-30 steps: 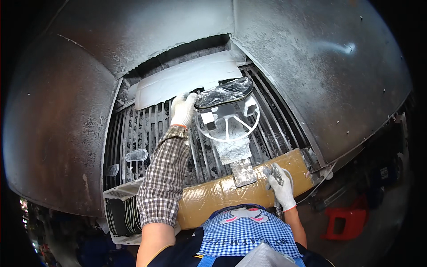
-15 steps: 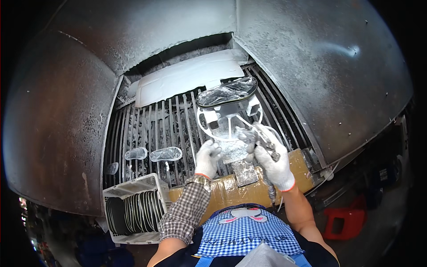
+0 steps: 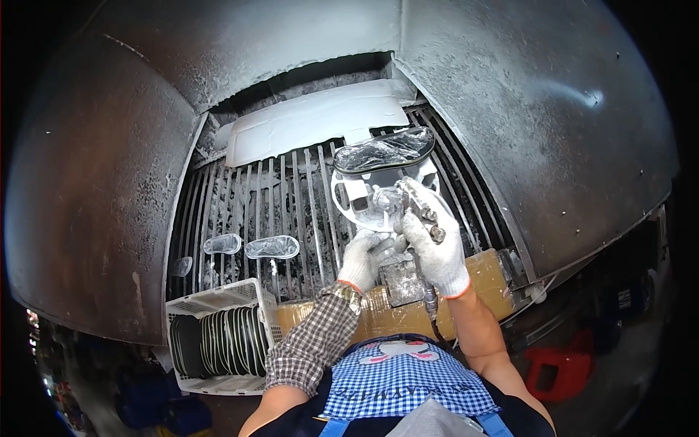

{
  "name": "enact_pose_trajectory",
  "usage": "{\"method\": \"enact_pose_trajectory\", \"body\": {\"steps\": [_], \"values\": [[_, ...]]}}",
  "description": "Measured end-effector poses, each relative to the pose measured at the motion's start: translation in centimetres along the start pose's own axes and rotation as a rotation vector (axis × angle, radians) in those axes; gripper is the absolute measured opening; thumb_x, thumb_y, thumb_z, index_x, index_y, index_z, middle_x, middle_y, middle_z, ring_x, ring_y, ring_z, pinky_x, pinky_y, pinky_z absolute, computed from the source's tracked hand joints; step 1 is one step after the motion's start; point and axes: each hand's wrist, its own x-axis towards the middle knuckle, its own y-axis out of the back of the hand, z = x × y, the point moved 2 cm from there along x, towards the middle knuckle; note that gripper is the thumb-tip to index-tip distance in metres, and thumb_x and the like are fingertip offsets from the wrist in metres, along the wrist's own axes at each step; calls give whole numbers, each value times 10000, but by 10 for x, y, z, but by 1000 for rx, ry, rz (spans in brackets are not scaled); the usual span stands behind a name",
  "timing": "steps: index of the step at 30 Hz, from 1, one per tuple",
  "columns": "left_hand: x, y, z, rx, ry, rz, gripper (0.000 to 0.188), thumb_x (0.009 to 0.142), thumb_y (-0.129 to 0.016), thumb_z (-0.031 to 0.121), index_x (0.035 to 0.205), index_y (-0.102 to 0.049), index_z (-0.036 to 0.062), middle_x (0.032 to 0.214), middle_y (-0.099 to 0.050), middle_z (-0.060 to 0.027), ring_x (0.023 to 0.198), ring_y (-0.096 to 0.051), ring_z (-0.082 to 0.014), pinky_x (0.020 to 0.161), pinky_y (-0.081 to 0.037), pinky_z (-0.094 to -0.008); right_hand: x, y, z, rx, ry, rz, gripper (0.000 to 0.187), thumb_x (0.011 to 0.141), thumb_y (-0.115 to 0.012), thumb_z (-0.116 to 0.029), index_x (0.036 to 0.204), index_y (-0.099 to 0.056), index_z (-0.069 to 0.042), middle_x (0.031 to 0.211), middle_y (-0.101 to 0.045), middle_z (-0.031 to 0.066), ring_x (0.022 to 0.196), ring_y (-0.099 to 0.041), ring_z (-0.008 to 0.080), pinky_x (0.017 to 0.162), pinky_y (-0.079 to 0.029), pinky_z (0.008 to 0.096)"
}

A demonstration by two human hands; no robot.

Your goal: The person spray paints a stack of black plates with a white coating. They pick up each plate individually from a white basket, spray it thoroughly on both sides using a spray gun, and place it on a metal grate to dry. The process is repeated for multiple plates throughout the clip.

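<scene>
1. Two hands in white knitted gloves work close together over a grating of grey paint-crusted metal bars [image 3: 291, 211] inside a dusty grey spray booth [image 3: 95, 182].
2. The right hand [image 3: 437, 251] is closed around the grip of a metal spray gun [image 3: 415, 207], whose nozzle end points up and away toward a round white turntable stand [image 3: 357, 197].
3. The left hand [image 3: 362, 258] is closed on the paint-caked block [image 3: 400, 280] below the stand, its fingers just beside the right hand; whether the two gloves touch cannot be told.
4. A curved glossy dark visor-shaped part [image 3: 384, 149] rests across the top of the stand, on its far side from the hands.
5. A white flat board [image 3: 313, 124] lies at the back of the grating, beyond the stand.
6. Two clear oval lens-shaped pieces [image 3: 271, 247] lie on the bars left of the hands, well apart from them; a third, smaller one sits nearer the booth's left wall.
7. A white slatted plastic crate [image 3: 218, 298] stands at the lower left, holding a row of dark curved parts [image 3: 218, 339] set on edge.
8. A brown cardboard-covered front ledge [image 3: 488, 273] runs under the right forearm, just before the blue checked apron [image 3: 408, 382].
9. A red container [image 3: 561, 371] sits on the floor at the lower right.
</scene>
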Motion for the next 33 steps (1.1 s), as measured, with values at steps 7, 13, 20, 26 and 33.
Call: {"method": "enact_pose_trajectory", "body": {"steps": [7,13,20,26,33], "values": [[4,2,-2,-50,-16,19,307,986,-567,32,1281,-624,-34,1232,-708,-165,1073,-704,-305,989,-594,-487,-1,19,21,66,-17,83,525,1042,-647,-53,1524,-503,95,1457,-636,200,1312,-622,215,1125,-476,334],[5,12,-2,9,3,33,446,989,-534,61,1428,-562,-12,1331,-670,-181,1150,-681,-316,1021,-586,-495,-5,29,21,75,-70,138,518,1077,-644,-154,1546,-512,22,917,-700,22,689,-618,62,616,-510,218],[2,11,3,0,-12,75,404,989,-554,82,1379,-599,-13,1291,-678,-164,1158,-669,-324,1004,-573,-472,-8,39,20,136,-79,177,503,1058,-658,-93,1517,-517,57,978,-703,40,680,-595,45,611,-497,216],[6,22,7,6,-35,62,420,991,-552,81,1397,-595,-18,1275,-679,-160,1138,-668,-316,1016,-566,-463,-12,50,23,168,-83,214,496,1061,-651,-90,1519,-517,47,966,-700,44,701,-608,56,628,-510,217],[4,28,18,30,-75,79,427,998,-562,102,1408,-604,-8,1280,-694,-169,1132,-689,-314,1002,-566,-455,-15,64,21,155,-98,244,517,1069,-646,-93,1546,-492,33,966,-689,36,719,-588,53,647,-518,212]]}}
